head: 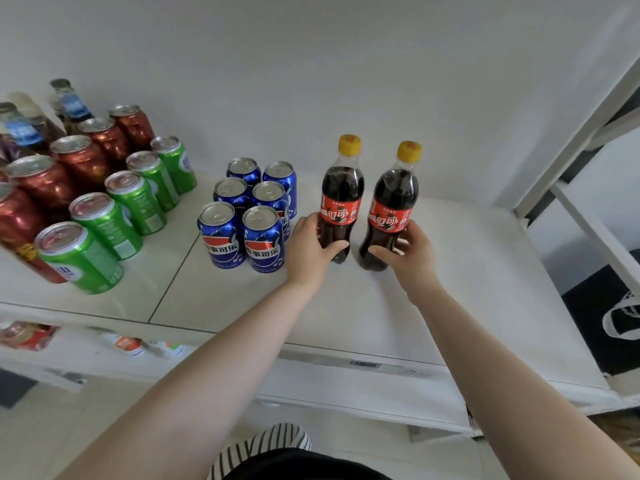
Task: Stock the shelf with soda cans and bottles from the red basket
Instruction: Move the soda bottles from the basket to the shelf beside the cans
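Two cola bottles with yellow caps and red labels stand upright on the white shelf (467, 271). My left hand (313, 245) grips the lower part of the left bottle (341, 192). My right hand (407, 252) is wrapped around the lower part of the right bottle (393, 202). The bottles stand side by side, a small gap between them, just right of a block of several blue Pepsi cans (254, 209). The red basket is not in view.
Rows of green cans (131, 199) and dark red cans (69, 168) fill the shelf's left part, with blue-labelled bottles (71, 102) behind. A white wall backs the shelf. A white upright post (568, 143) bounds the right side. Lower shelf goods (128, 344) show below.
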Demonstrator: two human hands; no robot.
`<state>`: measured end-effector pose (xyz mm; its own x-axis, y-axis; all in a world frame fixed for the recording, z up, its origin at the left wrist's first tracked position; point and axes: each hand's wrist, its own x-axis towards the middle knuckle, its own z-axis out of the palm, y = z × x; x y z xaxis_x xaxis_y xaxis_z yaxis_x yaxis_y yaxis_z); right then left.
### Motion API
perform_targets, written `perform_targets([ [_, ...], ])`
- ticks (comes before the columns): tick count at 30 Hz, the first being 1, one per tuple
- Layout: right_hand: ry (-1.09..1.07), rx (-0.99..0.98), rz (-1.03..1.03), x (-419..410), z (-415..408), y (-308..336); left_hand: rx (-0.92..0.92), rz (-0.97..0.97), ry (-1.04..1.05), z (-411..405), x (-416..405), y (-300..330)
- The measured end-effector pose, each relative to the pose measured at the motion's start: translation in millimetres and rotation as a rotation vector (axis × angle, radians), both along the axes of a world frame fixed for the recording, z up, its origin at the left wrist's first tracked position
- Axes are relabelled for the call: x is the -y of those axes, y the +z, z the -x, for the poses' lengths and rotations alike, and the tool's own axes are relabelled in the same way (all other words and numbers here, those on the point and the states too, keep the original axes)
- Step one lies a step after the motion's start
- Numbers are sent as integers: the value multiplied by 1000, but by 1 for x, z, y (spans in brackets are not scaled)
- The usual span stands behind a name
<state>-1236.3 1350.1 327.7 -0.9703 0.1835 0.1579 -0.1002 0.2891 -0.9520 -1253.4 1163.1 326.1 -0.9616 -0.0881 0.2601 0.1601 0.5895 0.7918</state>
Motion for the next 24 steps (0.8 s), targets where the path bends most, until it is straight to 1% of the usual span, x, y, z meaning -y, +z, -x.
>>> perform_targets([
  [2,4,9,-13,0,6,1,-17,8,43,3,-4,0],
  [6,-10,36,-12,3,24,4,15,-79,93,20,-8,6],
  [8,-13,43,-9,5,33,5,33,-89,99,31,-9,11],
  [15,-9,58,-33,9,56,6,65,-50,125,51,-8,23],
  [21,-14,52,-42,15,75,3,170,75,108,71,-3,41],
  [24,-11,50,-52,17,82,3,192,93,115,76,-1,43],
])
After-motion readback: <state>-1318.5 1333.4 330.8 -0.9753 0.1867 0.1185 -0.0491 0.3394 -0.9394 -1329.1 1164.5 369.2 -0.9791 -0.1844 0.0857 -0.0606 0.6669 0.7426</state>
